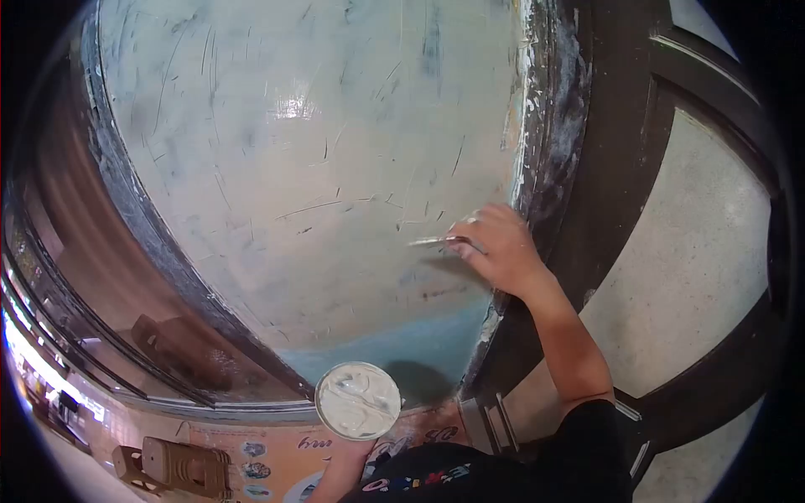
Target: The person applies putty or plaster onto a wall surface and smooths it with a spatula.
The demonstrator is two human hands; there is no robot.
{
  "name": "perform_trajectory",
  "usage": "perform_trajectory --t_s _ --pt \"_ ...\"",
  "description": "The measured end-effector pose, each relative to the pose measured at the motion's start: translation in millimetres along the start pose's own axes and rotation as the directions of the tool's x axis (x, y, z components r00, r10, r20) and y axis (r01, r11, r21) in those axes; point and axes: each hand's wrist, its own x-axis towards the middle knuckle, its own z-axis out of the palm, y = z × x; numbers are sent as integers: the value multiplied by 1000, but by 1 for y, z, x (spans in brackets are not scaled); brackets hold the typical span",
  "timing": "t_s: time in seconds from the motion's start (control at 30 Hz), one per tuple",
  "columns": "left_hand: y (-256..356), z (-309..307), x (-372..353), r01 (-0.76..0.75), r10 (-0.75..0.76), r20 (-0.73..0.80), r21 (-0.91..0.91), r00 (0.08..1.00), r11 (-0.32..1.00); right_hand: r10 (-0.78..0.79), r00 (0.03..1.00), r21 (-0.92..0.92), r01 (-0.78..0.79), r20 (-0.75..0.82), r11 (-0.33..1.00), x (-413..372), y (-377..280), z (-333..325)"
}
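Note:
My right hand (501, 247) is closed around a putty knife (432, 241), whose pale blade points left, close over the scratched wall panel (335, 168). Low in the view, my left hand (348, 457) holds up a round tub (359, 401) of thick cream-white paste, its fingers mostly hidden beneath it. Ridges and swirls mark the paste. Streaks and dark scratches run across the panel's pale, uneven coat, and a bluish band (402, 335) shows along its lower part.
A worn dark frame (545, 126) with white smears borders the panel on the right. Beyond it is a dark wooden door with pale panels (688, 251). Brown plastic stools (180, 465) stand at lower left, near a printed orange banner (268, 440).

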Motion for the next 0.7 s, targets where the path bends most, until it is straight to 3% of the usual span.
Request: perform_trajectory --t_s 0.07,0.1,0.17,0.23,0.3,0.33,0.37,0.4,0.43,0.5,0.53,0.57,0.6,0.67,0.7 --pt "1 -13 2 -11 11 -32 -4 999 1000 72 979 10 -75 192 997 -8 4 19" --pt "1 -18 3 -20 20 -57 -5 998 1000 77 978 10 -81 195 997 -5 9 17" --pt "1 -10 3 -18 18 -55 6 998 1000 140 984 -319 -98 113 943 19 34 8" --pt "1 -3 5 -5 6 9 -14 1000 1000 51 982 -383 -120 -184 916 54 30 -31" --pt "-1 -15 9 -19 17 -75 -23 997 1000 162 939 -438 -289 -305 851 75 31 -66" --pt "-2 -21 11 -9 9 -89 4 996 1000 165 939 -439 -290 -301 850 78 25 -77" --pt "-3 -27 13 1 2 -101 31 995 1000 273 926 -155 -319 -260 935 81 20 -86" --pt "-3 -31 15 36 -36 -110 2 993 999 364 912 141 -341 -188 929 81 17 -91" --pt "-4 -35 15 38 -38 -108 -2 993 999 394 915 230 -366 -87 902 74 16 -80" --pt "-7 -26 14 -3 11 -85 85 996 996 316 940 168 -335 130 927 60 -4 -50" --pt "-7 -17 8 29 -30 -29 -45 999 999 201 955 40 -215 217 976 51 1 -26" --pt "-9 -18 7 27 -28 -25 -47 999 999 95 945 -76 -75 313 994 43 8 -7" --pt "-9 -19 6 24 -26 -29 -39 999 999 93 946 -78 -72 309 994 42 17 -2" --pt "-8 -18 9 19 -20 -23 -27 1000 999 178 984 -380 -157 21 912 53 42 -5" --pt "-7 -15 10 15 -16 -15 -24 1000 1000 228 958 -414 -281 -173 866 68 44 -24"
